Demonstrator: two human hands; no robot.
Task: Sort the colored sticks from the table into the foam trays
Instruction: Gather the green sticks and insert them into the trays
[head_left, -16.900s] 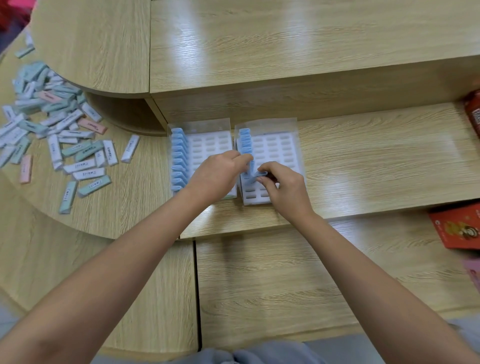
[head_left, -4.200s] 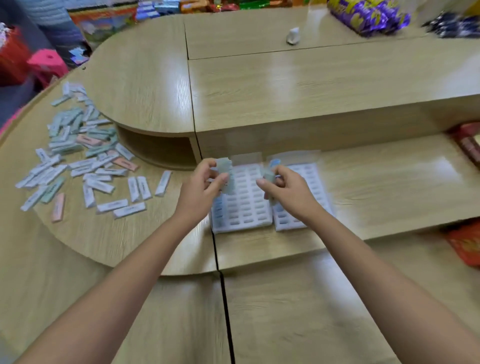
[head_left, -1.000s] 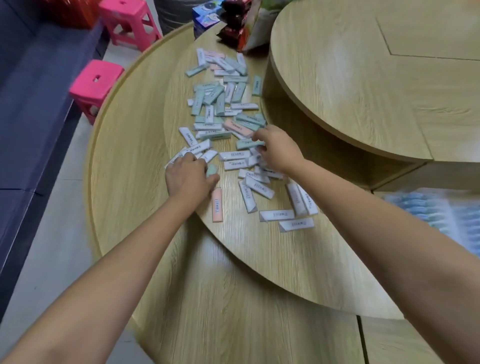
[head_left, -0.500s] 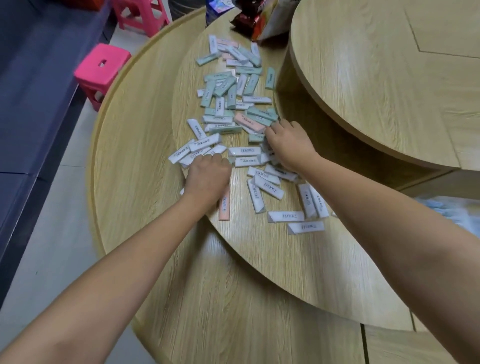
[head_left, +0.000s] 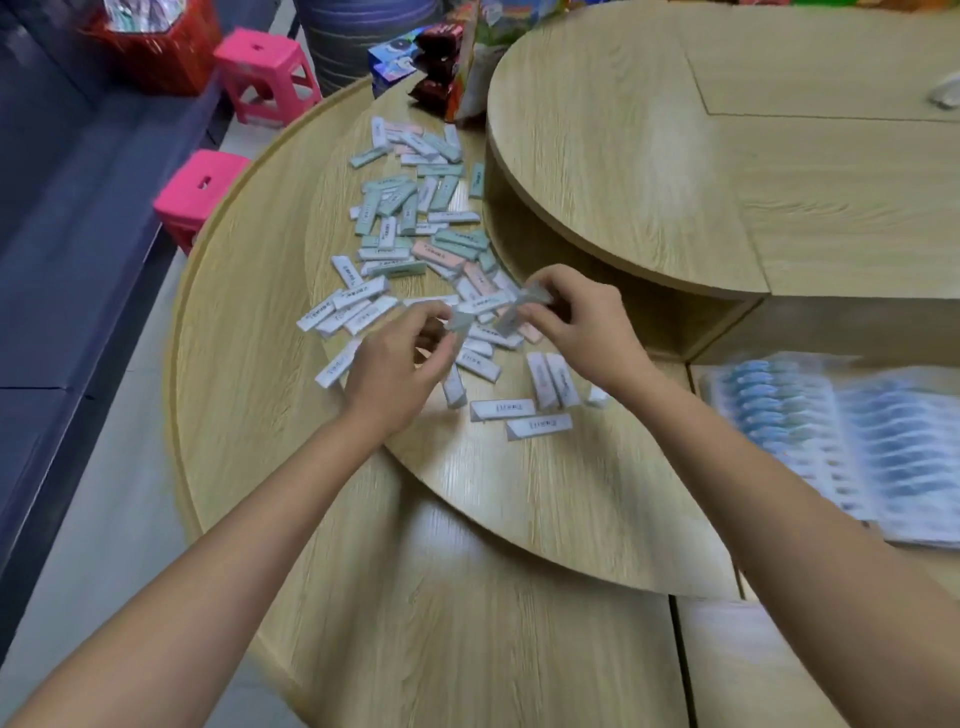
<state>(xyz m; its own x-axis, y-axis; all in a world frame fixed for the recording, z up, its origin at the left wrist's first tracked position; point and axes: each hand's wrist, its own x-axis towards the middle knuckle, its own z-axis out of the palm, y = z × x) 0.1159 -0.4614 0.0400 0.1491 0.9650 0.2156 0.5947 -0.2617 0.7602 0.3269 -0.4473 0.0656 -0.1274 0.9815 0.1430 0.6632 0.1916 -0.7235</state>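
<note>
Your left hand (head_left: 397, 366) pinches a stick (head_left: 459, 320) and your right hand (head_left: 579, 319) grips another at mid-frame. Match colours, then carry both to the trays (head_left: 914, 525) at right.

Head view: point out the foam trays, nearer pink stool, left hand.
Foam trays (head_left: 841, 483): head view, bare white cells.
Nearer pink stool (head_left: 200, 182): head view, seat top.
Left hand (head_left: 392, 376): head view, back of hand.
</note>
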